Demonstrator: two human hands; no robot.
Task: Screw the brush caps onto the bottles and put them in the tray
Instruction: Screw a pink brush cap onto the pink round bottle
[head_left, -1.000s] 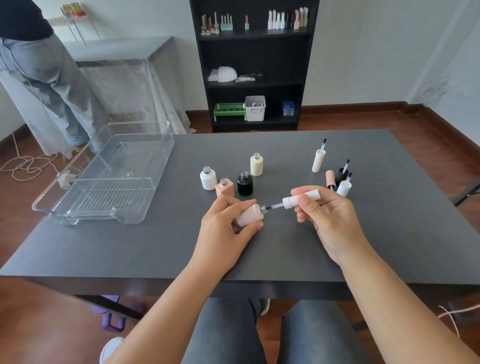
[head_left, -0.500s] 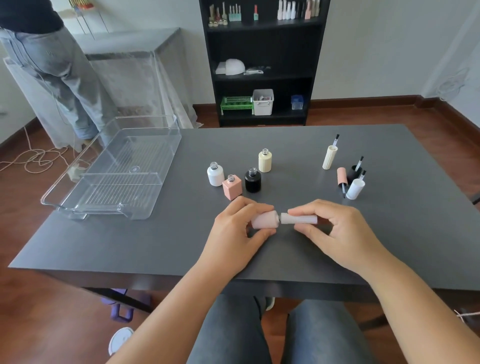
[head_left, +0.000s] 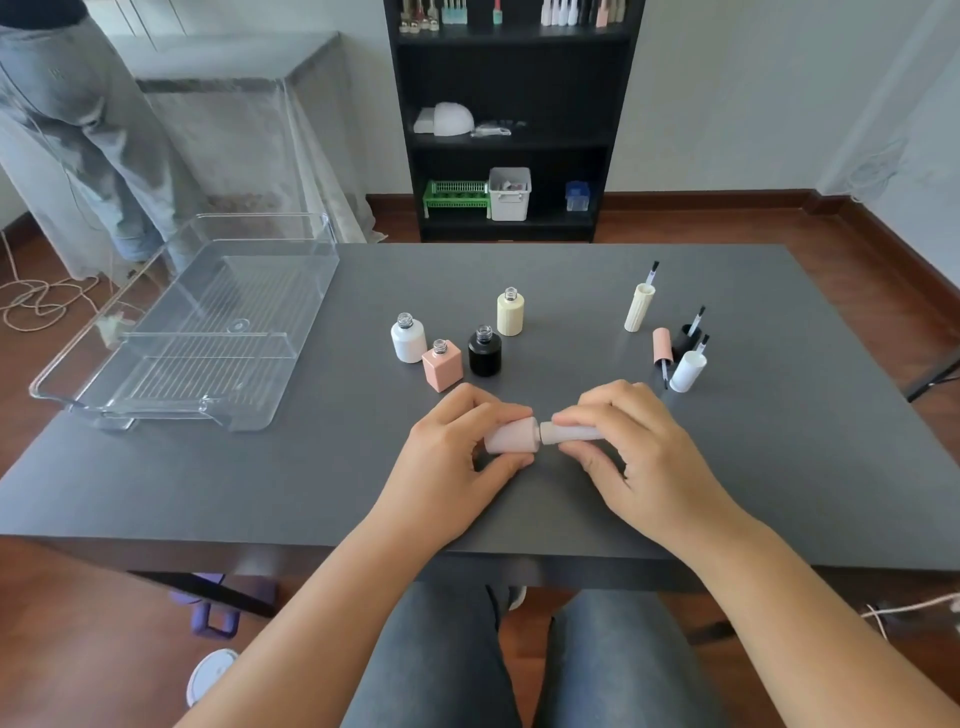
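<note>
My left hand (head_left: 457, 457) grips a pale pink bottle (head_left: 511, 435) held on its side just above the table. My right hand (head_left: 639, 457) pinches the matching pale brush cap (head_left: 563, 433), which sits against the bottle's neck with the brush hidden inside. Behind them stand open bottles: white (head_left: 408, 339), pink square (head_left: 442, 365), black (head_left: 484, 352) and cream (head_left: 510, 312). Loose brush caps stand at the right: cream (head_left: 639, 306), pink (head_left: 662, 347), black (head_left: 684, 336) and white (head_left: 688, 370). The clear tray (head_left: 156, 400) lies on the table's left side with nothing in it.
The dark grey table (head_left: 779, 441) ends just before my knees. A black shelf unit (head_left: 511, 119) stands behind it. A person in grey jeans (head_left: 78, 119) stands at the far left beside a covered table. Cables lie on the wooden floor at the left.
A second ago the brush was still outside the bottle's mouth. The cap has since slid in until it meets the neck, and both hands have dropped lower towards the table.
</note>
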